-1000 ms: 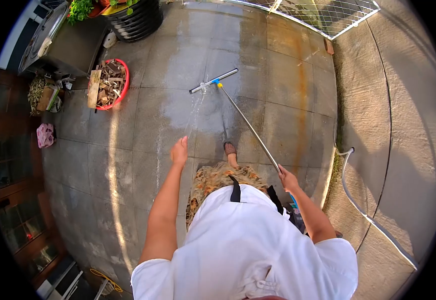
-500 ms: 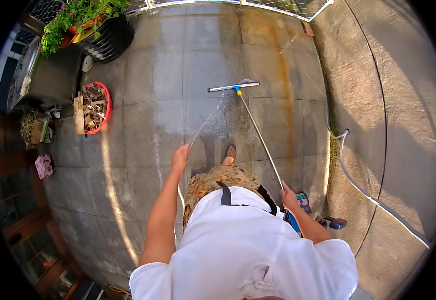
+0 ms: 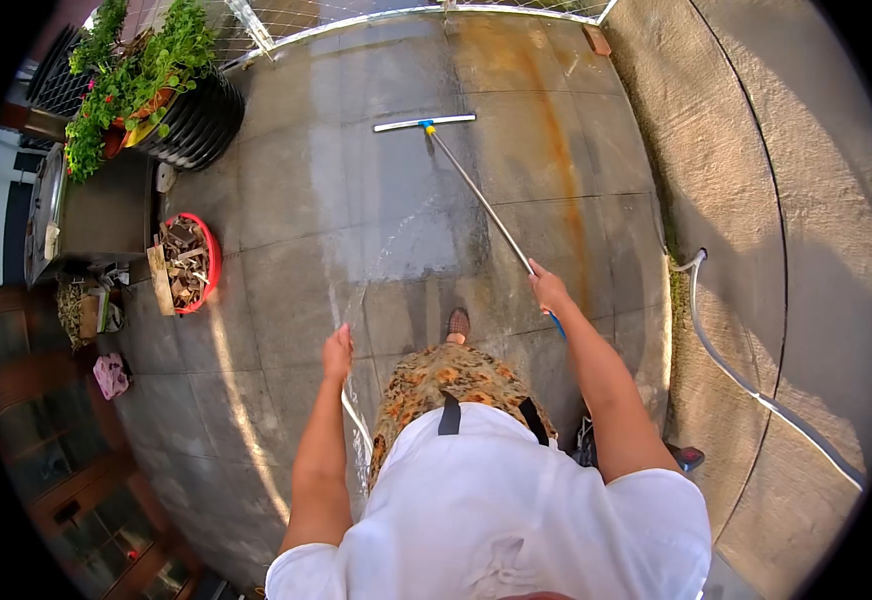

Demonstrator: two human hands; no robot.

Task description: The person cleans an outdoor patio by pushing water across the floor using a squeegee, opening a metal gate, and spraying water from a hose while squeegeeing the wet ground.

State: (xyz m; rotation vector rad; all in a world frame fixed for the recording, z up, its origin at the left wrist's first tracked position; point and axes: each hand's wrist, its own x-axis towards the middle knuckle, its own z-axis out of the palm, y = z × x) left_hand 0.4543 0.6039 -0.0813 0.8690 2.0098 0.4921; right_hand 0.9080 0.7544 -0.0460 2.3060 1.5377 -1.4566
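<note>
My left hand is closed around a white hose, which trails down beside my leg. A thin stream of water leaves it and arcs forward onto the wet concrete. My right hand grips the metal pole of a floor squeegee, near its blue lower end. Ahead of me, the wide squeegee head lies on the wet floor, joined to the pole by a blue and yellow fitting. One of my shoes stands on the concrete between my hands.
On the left stand a red tub of wood scraps, a black planter with green plants, and a pink bag. White wire fencing closes the far end. A grey hose runs along the right-hand slab.
My right hand has pushed the squeegee forward, its head now farther away and nearer the fence. My left hand has dropped slightly back, and the water stream looks thinner.
</note>
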